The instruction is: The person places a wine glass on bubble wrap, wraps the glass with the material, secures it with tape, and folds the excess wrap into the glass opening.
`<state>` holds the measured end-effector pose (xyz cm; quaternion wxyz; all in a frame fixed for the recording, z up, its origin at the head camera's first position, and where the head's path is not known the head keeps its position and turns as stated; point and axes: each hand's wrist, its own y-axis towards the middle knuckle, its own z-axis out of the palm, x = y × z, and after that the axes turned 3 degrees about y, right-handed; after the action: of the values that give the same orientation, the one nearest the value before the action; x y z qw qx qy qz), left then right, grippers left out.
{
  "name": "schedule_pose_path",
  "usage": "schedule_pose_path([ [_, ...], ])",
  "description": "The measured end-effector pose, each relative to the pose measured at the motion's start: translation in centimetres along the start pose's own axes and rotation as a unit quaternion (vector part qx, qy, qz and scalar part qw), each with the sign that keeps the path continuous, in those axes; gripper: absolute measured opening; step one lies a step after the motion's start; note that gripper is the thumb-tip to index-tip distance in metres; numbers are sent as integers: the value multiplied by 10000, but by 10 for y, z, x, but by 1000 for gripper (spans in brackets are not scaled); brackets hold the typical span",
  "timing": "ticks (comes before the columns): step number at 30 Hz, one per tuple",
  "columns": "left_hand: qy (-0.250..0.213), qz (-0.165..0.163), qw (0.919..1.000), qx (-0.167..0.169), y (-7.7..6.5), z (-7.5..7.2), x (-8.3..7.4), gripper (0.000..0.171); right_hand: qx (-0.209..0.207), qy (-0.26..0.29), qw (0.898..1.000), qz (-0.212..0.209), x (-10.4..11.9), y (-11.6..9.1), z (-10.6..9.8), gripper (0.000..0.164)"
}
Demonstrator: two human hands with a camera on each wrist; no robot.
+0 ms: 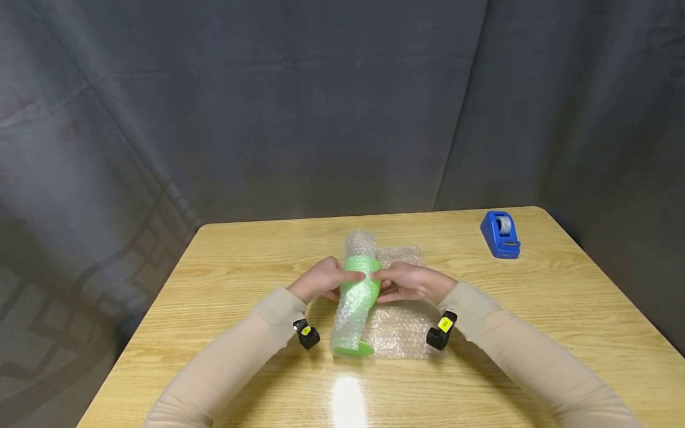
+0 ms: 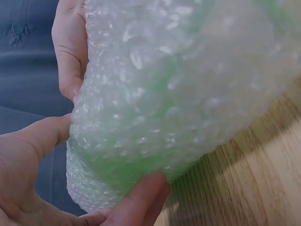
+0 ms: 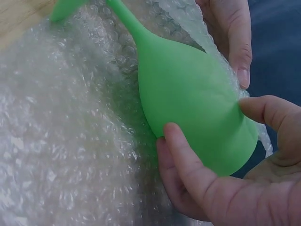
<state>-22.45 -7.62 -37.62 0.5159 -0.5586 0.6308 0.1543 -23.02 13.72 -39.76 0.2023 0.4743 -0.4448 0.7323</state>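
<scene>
A green stemmed goblet (image 3: 188,89) lies on its side, partly covered by bubble wrap (image 1: 350,312) along its left. Its round foot (image 1: 363,349) points toward the front of the table, its bowl toward the back. My left hand (image 1: 325,277) grips the wrapped side of the bowl, thumb on top and fingers underneath. In the right wrist view my right hand (image 3: 225,179) holds the bare bowl between thumb and fingers. Both thumbs nearly meet on top of the goblet. The rest of the bubble wrap sheet lies flat to the right, under my right hand.
A blue tape dispenser (image 1: 500,234) with a roll of clear tape stands at the back right of the wooden table (image 1: 241,255). Dark grey curtains (image 1: 332,107) hang behind the table and along its sides.
</scene>
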Motion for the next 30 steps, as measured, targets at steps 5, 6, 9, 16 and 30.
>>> schedule_pose_path([
  [5, 125, 138, 9998, -60, 0, 2, 1, 51, -218, -333, 9992, 102, 2, -2, -1, 30],
  [6, 148, 161, 9997, -70, 0, 2, 1, 50, -311, -463, 9984, 101, 2, -3, -1, 27],
  [9, 227, 212, 9995, -112, 0, 2, 1, 43, -600, -859, 9945, -13, 6, -4, -1, 19],
  [16, 316, 286, 9990, -154, -3, 1, -1, 39, -837, -1321, 9859, -592, 12, -5, 4, 36],
  [30, 208, 263, 9993, -172, 0, 5, 1, 51, -612, -884, 9934, -391, 10, -8, 11, 16],
])
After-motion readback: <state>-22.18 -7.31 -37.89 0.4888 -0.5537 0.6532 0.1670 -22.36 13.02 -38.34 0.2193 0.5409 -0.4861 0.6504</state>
